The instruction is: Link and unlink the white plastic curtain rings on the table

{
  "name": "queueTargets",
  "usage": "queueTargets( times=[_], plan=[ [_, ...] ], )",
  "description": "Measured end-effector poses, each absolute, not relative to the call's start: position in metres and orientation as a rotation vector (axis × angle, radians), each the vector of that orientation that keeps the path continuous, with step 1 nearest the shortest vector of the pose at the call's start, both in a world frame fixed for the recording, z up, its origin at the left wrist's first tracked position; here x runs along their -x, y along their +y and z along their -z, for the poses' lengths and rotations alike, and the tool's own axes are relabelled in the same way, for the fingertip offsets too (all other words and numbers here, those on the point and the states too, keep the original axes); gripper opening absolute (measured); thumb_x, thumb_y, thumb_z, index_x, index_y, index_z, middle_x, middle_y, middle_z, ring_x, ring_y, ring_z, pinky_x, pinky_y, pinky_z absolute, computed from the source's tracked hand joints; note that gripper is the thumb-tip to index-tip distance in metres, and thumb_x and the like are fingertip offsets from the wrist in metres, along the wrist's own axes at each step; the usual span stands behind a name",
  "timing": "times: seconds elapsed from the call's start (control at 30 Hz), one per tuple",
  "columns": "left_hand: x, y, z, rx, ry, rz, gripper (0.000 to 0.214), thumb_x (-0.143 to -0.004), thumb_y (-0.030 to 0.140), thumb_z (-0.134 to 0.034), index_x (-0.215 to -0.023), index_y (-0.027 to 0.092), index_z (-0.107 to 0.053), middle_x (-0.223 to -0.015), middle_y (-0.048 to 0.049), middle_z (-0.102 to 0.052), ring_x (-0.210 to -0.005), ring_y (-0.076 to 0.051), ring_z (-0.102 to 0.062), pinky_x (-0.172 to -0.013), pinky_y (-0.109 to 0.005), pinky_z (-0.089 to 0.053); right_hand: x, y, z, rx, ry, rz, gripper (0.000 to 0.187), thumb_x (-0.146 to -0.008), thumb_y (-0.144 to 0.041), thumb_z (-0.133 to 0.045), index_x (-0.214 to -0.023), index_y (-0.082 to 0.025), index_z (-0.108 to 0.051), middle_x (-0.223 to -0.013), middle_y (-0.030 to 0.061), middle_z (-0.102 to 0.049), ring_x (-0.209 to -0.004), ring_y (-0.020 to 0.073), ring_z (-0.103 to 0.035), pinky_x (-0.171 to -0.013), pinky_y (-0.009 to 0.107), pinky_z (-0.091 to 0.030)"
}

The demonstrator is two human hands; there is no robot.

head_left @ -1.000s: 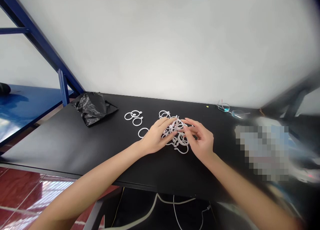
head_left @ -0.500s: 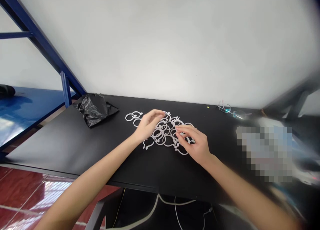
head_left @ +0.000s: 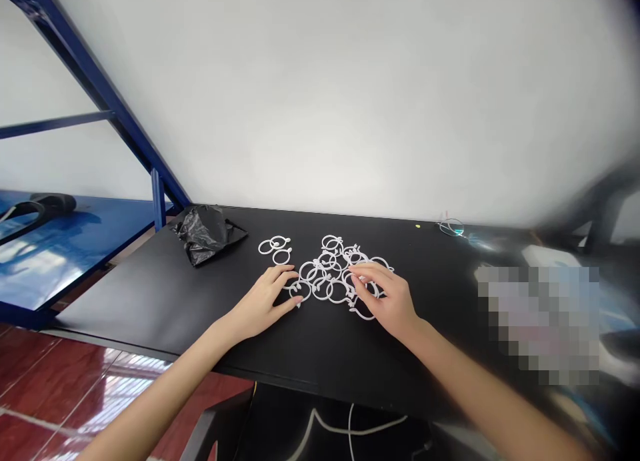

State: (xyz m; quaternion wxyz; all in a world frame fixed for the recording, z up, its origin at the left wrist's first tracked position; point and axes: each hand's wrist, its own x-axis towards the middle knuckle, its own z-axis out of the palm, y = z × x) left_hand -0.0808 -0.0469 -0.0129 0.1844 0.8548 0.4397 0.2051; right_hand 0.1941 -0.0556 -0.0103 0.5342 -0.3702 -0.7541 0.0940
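A loose pile of white plastic shower curtain rings (head_left: 338,291) lies on the black table, several of them overlapping, with small knobs at their open ends. My left hand (head_left: 263,304) rests at the pile's left edge, thumb and fingers apart beside a ring (head_left: 301,291). Over the pile's right side, my right hand (head_left: 393,299) has its thumb and fingertips closed together at a white ring; the fingers partly cover what they pinch. Three more curtain rings (head_left: 281,257) form a small group behind my left hand.
A crumpled black plastic bag (head_left: 205,237) sits at the back left. Eyeglasses (head_left: 451,228) lie near the wall at right, behind a blurred, pixelated item (head_left: 540,324). A blue table (head_left: 120,224) stands to the left. Cables (head_left: 350,429) hang below the front edge.
My left hand has come down and toward me, from above the pile to its left edge. My right hand stays over the right side, fingertips closer together. The view has shifted slightly.
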Motion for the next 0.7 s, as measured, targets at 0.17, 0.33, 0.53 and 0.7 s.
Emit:
queueTargets(
  times=[0.17, 0.33, 0.53, 0.7],
  plan=[
    [0.052, -0.028, 0.020, -2.418, 1.044, -0.660, 0.036, -0.095, 0.037, -0.049, -0.128, 0.022, -0.048, -0.136, -0.0127, -0.048, -0.125, -0.026, -0.050, -0.106, -0.047, -0.045, -0.199, -0.054, 0.010, 0.906, -1.762, -0.236, 0.019, -0.088, -0.013, -0.056, -0.096, -0.022, -0.070, -0.092, 0.0066, -0.073, -0.080, 0.0187, -0.069, -0.062, 0.031, -0.060],
    [0.014, -0.008, 0.028, -2.428, 0.898, -0.809, 0.034, -0.092, 0.038, -0.056, -0.120, 0.021, -0.052, -0.123, -0.0117, -0.054, -0.117, -0.024, -0.053, -0.102, -0.045, -0.047, -0.203, -0.051, 0.013, 0.930, -1.746, -0.246, 0.018, -0.089, -0.014, -0.055, -0.096, -0.022, -0.070, -0.092, 0.0062, -0.072, -0.079, 0.0180, -0.068, -0.060, 0.029, -0.059],
    [-0.008, 0.004, 0.025, -2.349, 0.814, -0.886, 0.029, -0.089, 0.040, -0.060, -0.110, 0.019, -0.057, -0.107, -0.0078, -0.060, -0.097, -0.019, -0.059, -0.086, -0.034, -0.052, -0.208, -0.047, 0.010, 0.929, -1.751, -0.227, 0.019, -0.089, -0.012, -0.055, -0.097, -0.022, -0.069, -0.091, 0.0062, -0.072, -0.079, 0.0182, -0.067, -0.061, 0.030, -0.058],
    [0.001, -0.001, 0.019, -2.020, 0.935, -1.016, 0.029, -0.092, 0.045, -0.055, -0.101, 0.017, -0.056, -0.079, -0.0019, -0.064, -0.065, -0.012, -0.055, -0.060, -0.024, -0.044, -0.207, -0.051, 0.005, 0.920, -1.739, -0.212, 0.017, -0.088, -0.014, -0.057, -0.097, -0.023, -0.069, -0.090, 0.0057, -0.072, -0.073, 0.0172, -0.067, -0.062, 0.031, -0.059]
  ],
)
